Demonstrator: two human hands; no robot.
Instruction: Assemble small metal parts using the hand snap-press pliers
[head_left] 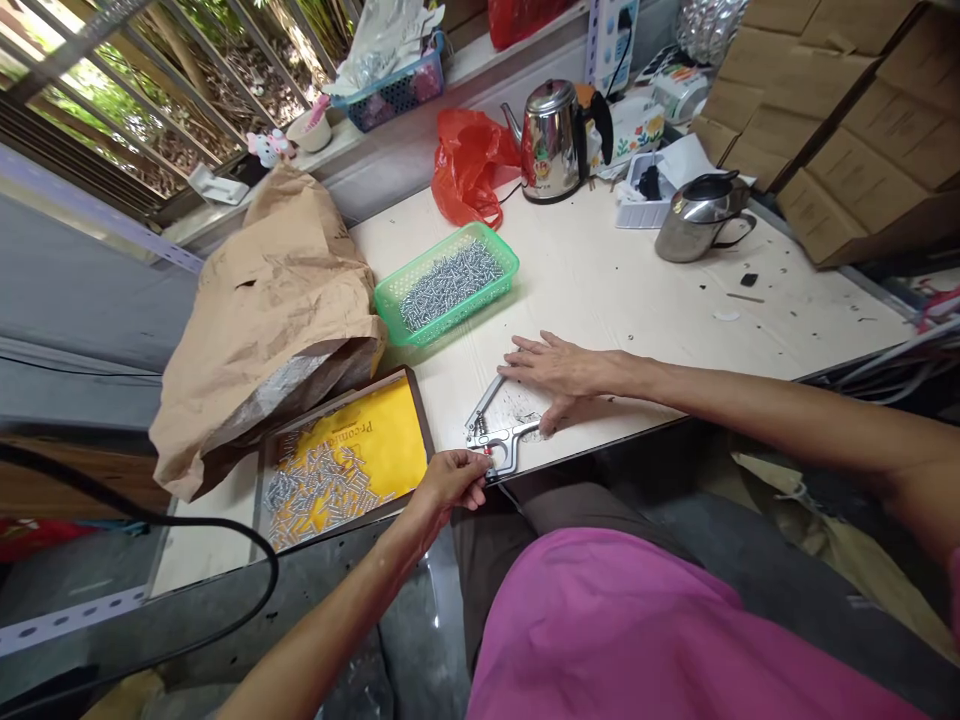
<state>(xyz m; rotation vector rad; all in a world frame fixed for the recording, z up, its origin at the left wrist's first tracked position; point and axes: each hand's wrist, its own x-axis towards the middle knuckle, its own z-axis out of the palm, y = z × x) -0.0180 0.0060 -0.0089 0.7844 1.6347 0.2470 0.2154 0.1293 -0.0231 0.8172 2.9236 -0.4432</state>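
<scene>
My left hand [450, 480] is pinched at the head of a metal plier-like hand tool [491, 432] lying at the near edge of the white table [660, 290]; what the fingers hold is too small to see. My right hand [559, 370] lies flat on the tool's handles, fingers stretched out. A tray with a yellow sheet [341, 465] holding several small silver metal pieces sits just left of my left hand. A green basket [448, 283] full of the same silver pieces stands beyond the tool.
A big crumpled brown paper bag [266, 310] lies at the left. Two steel kettles [551, 140] [697, 215], a red plastic bag [469, 165] and cardboard boxes [847, 120] stand at the back and right. A black cable [187, 525] loops at the lower left.
</scene>
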